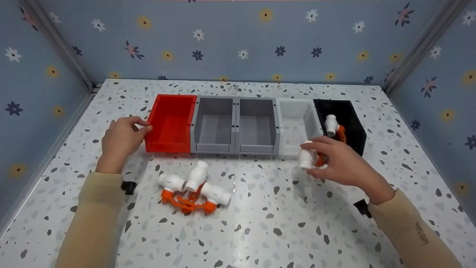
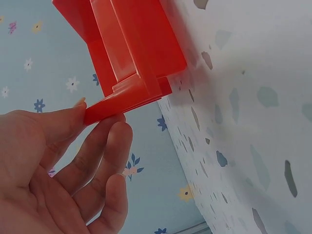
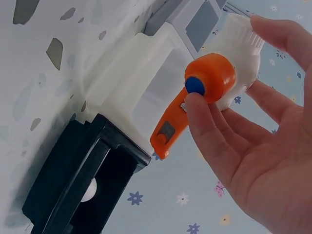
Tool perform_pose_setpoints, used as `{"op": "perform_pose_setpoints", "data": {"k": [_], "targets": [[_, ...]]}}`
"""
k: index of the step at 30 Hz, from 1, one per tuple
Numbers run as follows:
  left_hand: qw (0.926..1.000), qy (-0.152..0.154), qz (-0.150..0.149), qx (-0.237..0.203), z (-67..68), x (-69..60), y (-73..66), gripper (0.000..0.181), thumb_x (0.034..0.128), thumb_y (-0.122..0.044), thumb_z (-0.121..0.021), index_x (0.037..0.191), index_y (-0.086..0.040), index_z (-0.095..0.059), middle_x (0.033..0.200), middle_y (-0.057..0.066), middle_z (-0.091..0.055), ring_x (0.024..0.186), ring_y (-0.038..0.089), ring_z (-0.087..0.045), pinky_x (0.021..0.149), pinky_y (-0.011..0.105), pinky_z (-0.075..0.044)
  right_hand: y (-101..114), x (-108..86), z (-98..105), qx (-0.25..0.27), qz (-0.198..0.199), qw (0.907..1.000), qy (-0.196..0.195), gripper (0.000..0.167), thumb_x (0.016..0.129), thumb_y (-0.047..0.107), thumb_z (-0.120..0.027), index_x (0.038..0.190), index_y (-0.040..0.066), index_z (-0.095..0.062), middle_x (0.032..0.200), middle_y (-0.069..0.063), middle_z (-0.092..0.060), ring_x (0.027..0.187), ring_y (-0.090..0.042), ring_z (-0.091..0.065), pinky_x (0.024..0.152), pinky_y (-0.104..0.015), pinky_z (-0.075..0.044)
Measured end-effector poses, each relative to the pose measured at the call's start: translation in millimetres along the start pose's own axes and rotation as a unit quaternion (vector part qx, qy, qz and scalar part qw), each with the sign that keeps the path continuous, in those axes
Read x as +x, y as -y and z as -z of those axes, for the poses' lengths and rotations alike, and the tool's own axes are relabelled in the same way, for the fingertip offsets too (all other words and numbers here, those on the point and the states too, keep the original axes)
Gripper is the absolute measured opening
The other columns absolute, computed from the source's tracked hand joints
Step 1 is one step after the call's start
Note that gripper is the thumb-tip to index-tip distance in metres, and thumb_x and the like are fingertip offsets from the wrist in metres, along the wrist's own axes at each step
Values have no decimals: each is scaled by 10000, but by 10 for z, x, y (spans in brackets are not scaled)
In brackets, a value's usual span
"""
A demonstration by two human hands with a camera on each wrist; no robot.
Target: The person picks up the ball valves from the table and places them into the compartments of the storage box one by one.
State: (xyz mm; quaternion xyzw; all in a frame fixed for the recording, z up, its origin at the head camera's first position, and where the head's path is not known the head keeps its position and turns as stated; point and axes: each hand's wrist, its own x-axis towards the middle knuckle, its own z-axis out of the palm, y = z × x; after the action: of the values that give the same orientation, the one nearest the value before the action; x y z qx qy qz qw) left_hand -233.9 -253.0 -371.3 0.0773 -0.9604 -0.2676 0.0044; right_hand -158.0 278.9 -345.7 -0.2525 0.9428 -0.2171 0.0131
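Note:
My right hand (image 1: 340, 162) grips a white plastic ball valve (image 1: 306, 156) with an orange lever handle (image 3: 207, 80), above the front of the white bin (image 1: 293, 111). In the right wrist view, fingers and thumb hold its white body. At the far left of the row, my left hand (image 1: 124, 139) pinches the side wall of the red bin (image 2: 146, 44) between thumb and fingers. Another ball valve (image 1: 330, 125) lies inside the black bin (image 1: 359, 130). Nearer me, three more white valves (image 1: 197, 176) with orange handles lie bunched together on the table.
Two grey bins (image 1: 215, 149) stand between the red and white ones, all side by side. Small black pieces (image 1: 129, 187) are at both forearms. A speckled table (image 1: 267, 230) spreads below, with flowered walls (image 1: 238, 41) at the back and sides.

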Motion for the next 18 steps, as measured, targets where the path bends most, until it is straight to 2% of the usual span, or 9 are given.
{"op": "perform_pose_setpoints", "data": {"k": [8,18], "targets": [[10000,-11,-43,-14,7,3,6,325,993,-314,-605,1222,-97,-678,978,171,-633,782,302,-542,614,391,-445,-11,101,24,-252,71,9997,-28,573,841,299,-809,1356,140,-615,1375,-94,-538,730,-134,-572,702,-361,-494],[10000,-45,-51,40,2,-9,5,333,995,-307,-597,1239,-94,-672,1015,183,-619,843,327,-536,651,431,-459,-6,197,56,-88,60,9999,-18,564,847,283,-799,1361,154,-608,1321,-69,-553,776,-121,-571,699,-361,-504]]}}
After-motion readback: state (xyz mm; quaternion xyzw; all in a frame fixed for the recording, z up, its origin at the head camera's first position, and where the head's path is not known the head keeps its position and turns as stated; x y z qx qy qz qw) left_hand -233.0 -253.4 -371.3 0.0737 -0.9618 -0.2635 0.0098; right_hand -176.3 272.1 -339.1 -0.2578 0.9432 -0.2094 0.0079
